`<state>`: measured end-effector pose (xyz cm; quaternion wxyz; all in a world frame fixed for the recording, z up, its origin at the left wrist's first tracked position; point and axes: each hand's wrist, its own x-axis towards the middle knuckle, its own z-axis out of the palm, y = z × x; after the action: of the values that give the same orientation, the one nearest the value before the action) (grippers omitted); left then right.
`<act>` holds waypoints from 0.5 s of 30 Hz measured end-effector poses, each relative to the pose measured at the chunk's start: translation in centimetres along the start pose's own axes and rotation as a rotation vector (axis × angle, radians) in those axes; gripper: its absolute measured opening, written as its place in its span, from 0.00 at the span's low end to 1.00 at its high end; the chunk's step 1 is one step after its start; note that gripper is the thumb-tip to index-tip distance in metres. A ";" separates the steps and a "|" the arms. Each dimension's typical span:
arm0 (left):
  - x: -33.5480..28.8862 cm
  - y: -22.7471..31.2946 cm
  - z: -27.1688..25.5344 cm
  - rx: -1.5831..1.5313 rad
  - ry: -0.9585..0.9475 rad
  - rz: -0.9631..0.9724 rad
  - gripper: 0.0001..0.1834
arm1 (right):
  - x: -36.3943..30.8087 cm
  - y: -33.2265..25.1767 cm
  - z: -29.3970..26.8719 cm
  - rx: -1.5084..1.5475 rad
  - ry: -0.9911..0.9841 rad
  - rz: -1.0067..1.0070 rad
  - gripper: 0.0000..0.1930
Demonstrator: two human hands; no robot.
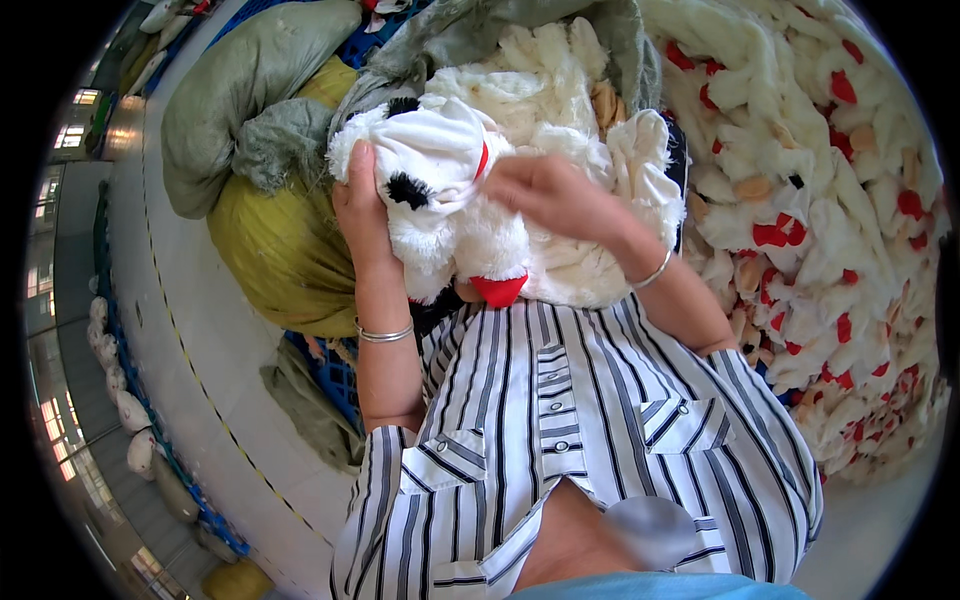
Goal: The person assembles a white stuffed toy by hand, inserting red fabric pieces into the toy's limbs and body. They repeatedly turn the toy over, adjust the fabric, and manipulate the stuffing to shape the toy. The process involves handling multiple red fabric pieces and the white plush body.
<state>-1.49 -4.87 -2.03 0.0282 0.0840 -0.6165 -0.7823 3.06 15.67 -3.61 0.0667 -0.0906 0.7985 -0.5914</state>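
Note:
A white plush toy (440,140) with black ear-like patches, a red strip and a red tip rests in front of my chest. My left hand (365,205) grips its left side, thumb up against the fur. At the toy's right edge, by the red strip, is my right hand (555,195). Its fingers look curled together and are blurred; whatever they hold is too small to make out. Beneath and behind the toy lie more cream plush pieces (570,265), in a grey-green sack (630,50) with its mouth open.
A big heap of cream plush pieces (800,200) with red and tan parts rises on the right. To the left are a stuffed grey-green sack (250,80) and a yellow-green sack (275,260). Beyond them, a floor line (215,410) runs past a row of white bundles (130,410).

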 end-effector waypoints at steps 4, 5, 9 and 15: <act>-0.4 0.0 0.6 -0.019 -0.025 0.002 0.24 | 0.1 2.3 1.4 0.227 0.162 -0.017 0.11; -0.5 -0.2 0.7 -0.012 -0.031 0.011 0.24 | 0.3 2.1 1.4 0.338 0.221 0.007 0.10; -0.7 0.2 0.9 -0.025 -0.082 0.000 0.24 | 0.8 0.9 1.2 0.279 0.176 0.009 0.09; -1.3 -0.5 0.8 -0.047 -0.134 0.005 0.23 | 1.0 0.7 0.9 0.456 0.030 0.049 0.09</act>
<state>-0.30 -3.79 -2.24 -0.0093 0.0292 -0.5985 -0.8005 2.23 14.79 -4.55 0.0880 -0.0450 0.6471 -0.7559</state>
